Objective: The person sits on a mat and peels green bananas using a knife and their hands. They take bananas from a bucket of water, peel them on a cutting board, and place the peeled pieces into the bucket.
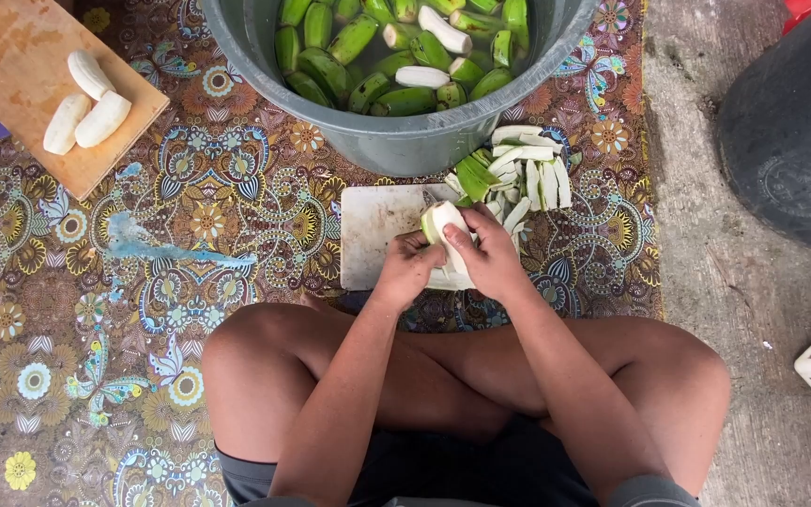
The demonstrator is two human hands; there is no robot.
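Patterned floor mat (143,310) carries a white cutting board (373,235) just before a grey tub (396,141) of green bananas. Over the board's right edge, left hand (407,270) and right hand (490,258) each grip a half-peeled banana (441,221); peels (518,174) lie beside.

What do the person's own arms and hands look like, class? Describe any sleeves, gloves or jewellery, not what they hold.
Both forearms are bare, with no sleeves showing. The left hand and right hand wear no gloves; no rings, watch or bracelets are visible. Dark shorts show at the lap.
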